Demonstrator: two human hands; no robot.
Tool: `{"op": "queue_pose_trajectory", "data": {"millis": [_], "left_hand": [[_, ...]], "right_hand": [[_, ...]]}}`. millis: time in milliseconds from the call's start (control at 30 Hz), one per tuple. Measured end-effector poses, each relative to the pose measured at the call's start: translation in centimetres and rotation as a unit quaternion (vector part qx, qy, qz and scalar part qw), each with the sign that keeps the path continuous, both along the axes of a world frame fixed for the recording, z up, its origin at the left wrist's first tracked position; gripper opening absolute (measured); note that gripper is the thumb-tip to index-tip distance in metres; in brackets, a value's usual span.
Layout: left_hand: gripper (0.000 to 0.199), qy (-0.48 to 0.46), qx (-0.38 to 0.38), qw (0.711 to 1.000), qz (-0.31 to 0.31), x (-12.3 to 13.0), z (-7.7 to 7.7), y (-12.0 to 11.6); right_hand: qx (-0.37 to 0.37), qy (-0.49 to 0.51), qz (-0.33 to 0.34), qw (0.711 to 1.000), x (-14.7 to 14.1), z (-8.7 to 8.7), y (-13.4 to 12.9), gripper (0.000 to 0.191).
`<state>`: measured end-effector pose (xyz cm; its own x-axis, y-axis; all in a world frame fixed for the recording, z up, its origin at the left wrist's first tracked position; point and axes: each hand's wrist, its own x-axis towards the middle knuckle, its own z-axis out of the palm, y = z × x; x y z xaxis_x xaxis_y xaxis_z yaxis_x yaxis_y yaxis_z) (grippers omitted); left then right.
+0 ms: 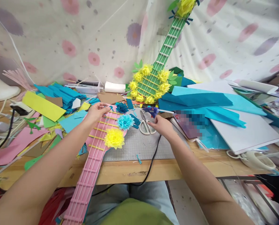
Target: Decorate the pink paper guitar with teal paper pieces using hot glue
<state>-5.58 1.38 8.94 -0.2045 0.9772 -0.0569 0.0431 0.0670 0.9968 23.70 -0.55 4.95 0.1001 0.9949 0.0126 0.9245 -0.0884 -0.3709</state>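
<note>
A pink paper guitar [83,178] with white strings and yellow bars slants from the table toward my lap. Yellow [114,138], light blue [125,122] and dark blue [122,107] paper flowers line one side of its body. My left hand [97,113] is closed at the far end of the body, fingers pinched beside a small dark blue bit; what they hold is unclear. My right hand [162,125] is wrapped round the handle of a blue glue gun [151,110], a white glue stick at its back. White-handled scissors [147,127] lie beside that hand.
A green paper guitar [163,53] with yellow flowers leans against the curtain. Paper scraps [43,106] crowd the left side; blue paper sheets [195,101] and a phone [186,125] lie right. A black cord [153,159] crosses the cutting mat [127,151] and table edge.
</note>
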Motion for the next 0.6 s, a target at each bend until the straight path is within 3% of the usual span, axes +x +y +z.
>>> {"op": "queue_pose_trajectory", "data": {"millis": [33,100,233,367,600], "left_hand": [[0.033,-0.001,0.003,1.000,0.006,0.2,0.1,0.0],[0.033,0.000,0.013,1.000,0.010,0.5,0.1,0.0],[0.030,0.006,0.028,1.000,0.001,0.5,0.3,-0.1],[0.028,0.013,0.024,1.000,0.000,-0.1,0.8,-0.4],[0.031,0.020,0.016,0.999,-0.023,-0.4,1.2,-0.3]], "right_hand": [[-0.004,0.026,0.036,0.999,-0.8,0.6,-0.1,0.032],[0.055,0.089,0.110,0.988,-2.6,1.7,0.5,0.028],[0.170,0.169,0.258,0.936,-6.6,3.1,3.8,0.040],[0.130,0.110,0.377,0.911,-9.6,3.4,7.0,0.062],[0.030,0.028,0.460,0.887,-11.8,3.9,9.7,0.052]]}}
